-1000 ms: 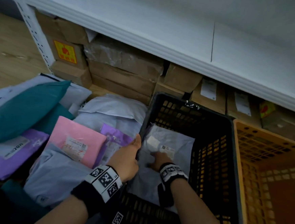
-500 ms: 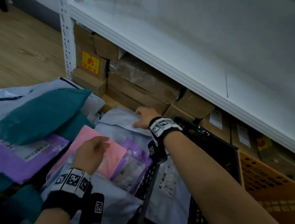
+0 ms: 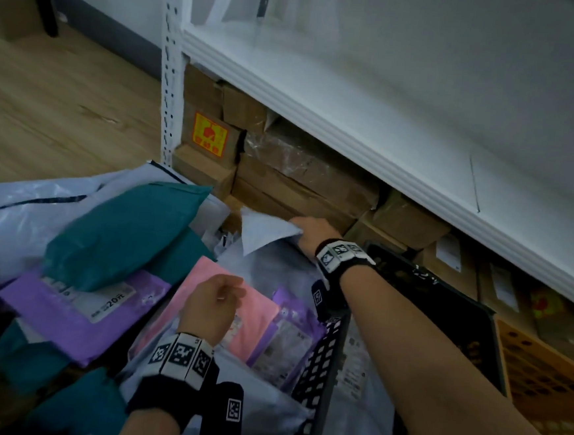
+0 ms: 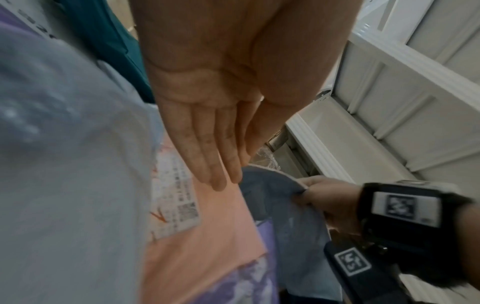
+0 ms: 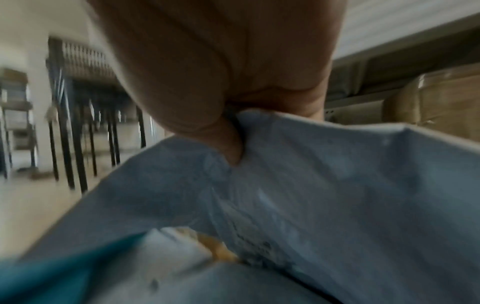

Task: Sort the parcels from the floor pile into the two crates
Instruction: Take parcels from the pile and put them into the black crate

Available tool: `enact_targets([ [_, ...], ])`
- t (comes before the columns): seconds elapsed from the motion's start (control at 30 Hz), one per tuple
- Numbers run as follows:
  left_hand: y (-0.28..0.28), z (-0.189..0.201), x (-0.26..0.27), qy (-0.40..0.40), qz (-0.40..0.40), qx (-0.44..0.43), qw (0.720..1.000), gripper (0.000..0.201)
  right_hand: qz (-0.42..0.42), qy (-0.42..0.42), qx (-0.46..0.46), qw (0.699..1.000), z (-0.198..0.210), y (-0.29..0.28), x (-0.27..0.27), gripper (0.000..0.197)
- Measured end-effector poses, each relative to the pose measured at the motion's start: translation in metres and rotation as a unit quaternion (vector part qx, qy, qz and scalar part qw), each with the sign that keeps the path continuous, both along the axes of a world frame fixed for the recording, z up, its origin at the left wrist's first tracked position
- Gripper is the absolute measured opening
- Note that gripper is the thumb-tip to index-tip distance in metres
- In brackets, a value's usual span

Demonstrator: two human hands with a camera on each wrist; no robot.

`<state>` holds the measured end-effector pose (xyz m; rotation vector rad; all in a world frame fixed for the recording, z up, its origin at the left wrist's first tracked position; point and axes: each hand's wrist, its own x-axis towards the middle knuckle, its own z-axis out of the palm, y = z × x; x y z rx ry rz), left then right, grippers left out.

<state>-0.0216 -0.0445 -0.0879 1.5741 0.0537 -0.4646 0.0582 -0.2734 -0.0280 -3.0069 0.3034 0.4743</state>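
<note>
My right hand (image 3: pixel 306 232) pinches the far edge of a pale grey mailer (image 3: pixel 267 233) at the back of the floor pile and lifts that edge off the pile. In the right wrist view the grey mailer (image 5: pixel 324 185) is bunched between thumb and fingers. My left hand (image 3: pixel 219 298) hovers open over a pink parcel (image 3: pixel 257 309); its straight fingers (image 4: pixel 207 156) lie just above the pink parcel (image 4: pixel 207 236). The black crate (image 3: pixel 470 317) stands to the right, under my right forearm, with a grey mailer (image 3: pixel 356 367) inside. The orange crate (image 3: pixel 547 382) is beside it.
Teal (image 3: pixel 122 235) and purple (image 3: pixel 76 307) parcels lie on the left of the pile, with a purple patterned one (image 3: pixel 295 338) by the crate wall. Cardboard boxes (image 3: pixel 302 180) fill the space under the white shelf (image 3: pixel 371 134). Wooden floor (image 3: pixel 46 112) stretches to the left.
My right hand left the black crate, reached to the back of the pile and took hold of the grey mailer, raising its edge. My left hand came off the crate rim to above the pink parcel.
</note>
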Motion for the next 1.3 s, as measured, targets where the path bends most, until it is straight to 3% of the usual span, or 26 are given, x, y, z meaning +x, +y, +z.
enact_targets([
  [0.07, -0.005, 0.011, -0.004, 0.001, -0.008, 0.006, 1.000, 0.021, -0.022, -0.082, 0.104, 0.991, 0.037, -0.002, -0.018, 0.047],
  [0.13, -0.012, 0.025, -0.010, 0.021, -0.010, -0.001, 1.000, 0.025, -0.082, -0.213, 0.253, 0.940, 0.071, 0.000, -0.049, 0.053],
  [0.2, -0.017, 0.041, -0.018, 0.049, -0.007, -0.006, 0.999, 0.042, -0.144, -0.315, 0.451, 0.822, 0.095, 0.006, -0.090, 0.044],
  [0.3, -0.021, 0.072, -0.036, 0.135, 0.004, -0.108, 0.985, 0.064, -0.210, -0.296, 0.715, 0.598, 0.109, 0.018, -0.156, 0.033],
  [0.33, -0.021, 0.081, -0.042, 0.153, -0.002, -0.180, 0.972, 0.064, -0.221, -0.277, 0.759, 0.546, 0.109, 0.020, -0.176, 0.035],
  [0.4, -0.021, 0.098, -0.050, 0.162, -0.011, -0.318, 0.934, 0.063, -0.228, -0.253, 0.803, 0.488, 0.102, 0.022, -0.214, 0.039],
  [0.47, -0.021, 0.116, -0.059, 0.148, 0.014, -0.372, 0.916, 0.053, -0.239, -0.238, 0.811, 0.478, 0.093, 0.023, -0.247, 0.041],
  [0.57, -0.023, 0.139, -0.072, 0.064, 0.054, -0.306, 0.948, 0.032, -0.278, -0.227, 0.798, 0.485, 0.078, 0.018, -0.289, 0.045],
  [0.73, -0.036, 0.162, -0.091, 0.018, 0.027, -0.255, 0.966, 0.035, -0.306, -0.234, 0.772, 0.506, 0.078, -0.003, -0.341, 0.037],
  [0.9, -0.053, 0.178, -0.108, 0.006, -0.036, -0.244, 0.969, 0.035, -0.323, -0.285, 0.791, 0.435, 0.085, -0.025, -0.380, 0.051],
  [1.0, -0.061, 0.185, -0.116, -0.003, -0.053, -0.246, 0.968, 0.036, -0.341, -0.289, 0.794, 0.411, 0.078, -0.031, -0.392, 0.053],
  [1.17, -0.064, 0.193, -0.119, -0.023, -0.059, -0.229, 0.971, 0.037, -0.341, -0.283, 0.804, 0.397, 0.069, -0.031, -0.396, 0.052],
  [1.3, -0.063, 0.193, -0.118, -0.018, -0.064, -0.214, 0.975, 0.043, -0.341, -0.283, 0.797, 0.409, 0.063, -0.037, -0.400, 0.052],
])
